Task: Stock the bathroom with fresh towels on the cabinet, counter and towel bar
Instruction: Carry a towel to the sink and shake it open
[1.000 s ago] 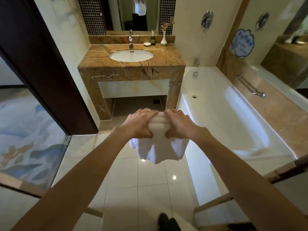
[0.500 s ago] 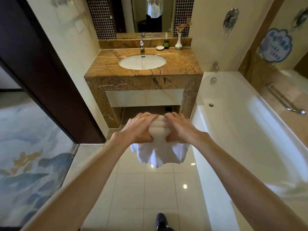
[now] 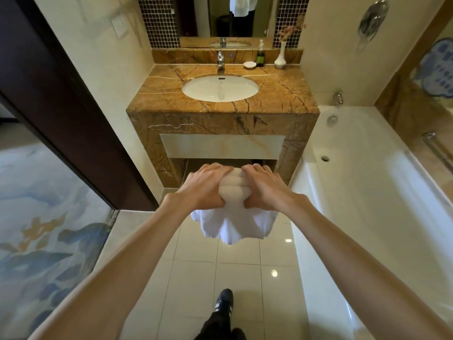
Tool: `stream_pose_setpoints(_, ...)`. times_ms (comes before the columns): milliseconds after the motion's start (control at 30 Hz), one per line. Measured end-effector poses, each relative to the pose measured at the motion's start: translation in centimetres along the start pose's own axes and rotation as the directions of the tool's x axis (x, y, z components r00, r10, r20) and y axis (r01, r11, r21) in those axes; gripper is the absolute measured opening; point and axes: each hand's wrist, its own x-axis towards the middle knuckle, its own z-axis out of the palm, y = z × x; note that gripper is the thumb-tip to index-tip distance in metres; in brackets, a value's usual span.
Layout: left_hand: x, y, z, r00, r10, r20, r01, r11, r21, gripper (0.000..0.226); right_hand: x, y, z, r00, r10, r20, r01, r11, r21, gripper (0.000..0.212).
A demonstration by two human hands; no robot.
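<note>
White folded towels [image 3: 232, 190] hang in the air, clamped between our hands: the left hand [image 3: 203, 186] and right hand [image 3: 263, 190] each curl round one side of the stack. Ahead of the hands, the marble counter [image 3: 157, 96] shows no towel, nor does the bar [image 3: 437, 149] far to their right. We judge that nothing is stocked yet and all three places are left to do.

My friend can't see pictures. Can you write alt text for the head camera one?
The left hand and right hand grip white towels in front of a marble counter with a sink. A bathtub is on the right.
</note>
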Motion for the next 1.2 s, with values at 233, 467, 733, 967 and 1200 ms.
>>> stream_pose_setpoints(233,5.8,-2.6,-0.5,0.999,0.050,-0.011,-0.050,0.999,-0.010,0.083,5.1,1.3,-1.2,1.000,0.020,0.008,-0.019,0.999,-0.034,0.079)
stream_pose_setpoints(467,11.5,-3.7,-1.0,0.996,0.088,-0.009,-0.088,0.996,-0.004,0.082,9.4,3.4,-2.1,0.998,0.065,0.001,-0.065,0.997,-0.040,0.074)
stream_pose_setpoints(733,19.2,-2.6,-0.2,0.994,0.099,-0.050,-0.100,0.995,-0.018,0.082,14.0,9.0,-3.8,0.998,0.068,-0.011,-0.068,0.998,-0.016,0.069)
stream_pose_setpoints(967,26.1,-1.0,-0.7,0.996,0.086,-0.039,-0.087,0.996,-0.025,0.084,18.6,14.3,-5.5,0.998,0.051,-0.048,-0.051,0.999,0.004,0.069)
stream_pose_setpoints(1200,30.2,-0.8,-1.1,0.998,0.054,-0.037,-0.055,0.998,-0.030,0.083,22.3,17.2,-6.6,0.999,0.021,-0.031,-0.021,1.000,-0.002,0.073)
